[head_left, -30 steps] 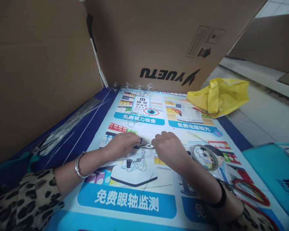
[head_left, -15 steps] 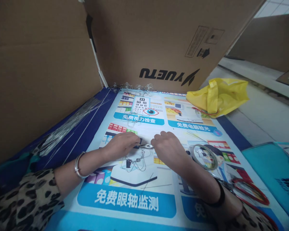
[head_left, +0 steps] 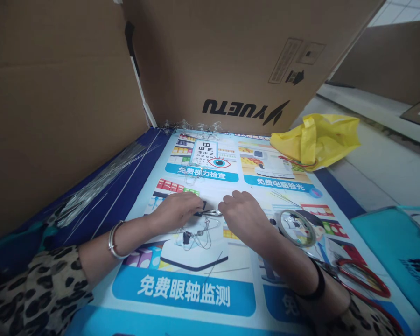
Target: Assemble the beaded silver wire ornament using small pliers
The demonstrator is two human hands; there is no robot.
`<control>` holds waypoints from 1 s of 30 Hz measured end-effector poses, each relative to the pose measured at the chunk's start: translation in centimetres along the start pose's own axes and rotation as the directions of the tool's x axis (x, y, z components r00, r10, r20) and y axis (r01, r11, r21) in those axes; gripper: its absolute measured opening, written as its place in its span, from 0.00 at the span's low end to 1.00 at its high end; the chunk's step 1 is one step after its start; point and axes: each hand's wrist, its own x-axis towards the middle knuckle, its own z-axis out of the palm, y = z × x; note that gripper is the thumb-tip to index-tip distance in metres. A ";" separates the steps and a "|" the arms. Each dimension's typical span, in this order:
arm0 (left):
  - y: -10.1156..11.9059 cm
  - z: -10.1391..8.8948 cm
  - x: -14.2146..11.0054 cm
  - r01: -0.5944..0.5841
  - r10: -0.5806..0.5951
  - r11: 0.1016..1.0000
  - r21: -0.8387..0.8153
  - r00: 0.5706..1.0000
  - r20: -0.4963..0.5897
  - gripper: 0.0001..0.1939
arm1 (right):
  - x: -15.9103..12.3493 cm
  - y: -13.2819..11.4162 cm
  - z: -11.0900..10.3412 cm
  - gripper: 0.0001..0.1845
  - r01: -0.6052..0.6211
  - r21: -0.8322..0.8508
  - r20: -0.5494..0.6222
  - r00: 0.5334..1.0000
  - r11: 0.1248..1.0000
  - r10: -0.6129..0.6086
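My right hand is closed around pliers whose silver jaws point left. Their handles are hidden in my fist. Close to the jaw tips, my left hand pinches what looks like a thin wire, mostly covered by the fingertips. A small dark part shows beside those fingertips. Just below, a looped wire piece with clear beads and a small black clip lies on the printed poster. Whether it joins the wire in my fingers, I cannot tell.
Cardboard walls off the back and left. A wire bundle lies left; beaded wire pieces line the back. Rightward are a round coil, red handles, a yellow bag and a teal bag.
My right hand and the pliers have shifted very slightly left. Both hands otherwise keep the same grip and place.
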 end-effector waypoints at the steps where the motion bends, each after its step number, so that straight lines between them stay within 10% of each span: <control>1: 0.0 0.0 0.0 0.002 -0.002 1.000 -0.001 1.000 0.002 0.09 | 0.0 0.0 0.0 0.07 0.000 -0.001 -0.002 1.000 1.000 0.000; 30: -1.4 -0.2 -0.4 0.077 -0.099 0.993 -0.088 0.956 -0.277 0.14 | -1.7 0.8 3.8 0.07 -0.256 0.426 -0.097 0.941 0.868 0.325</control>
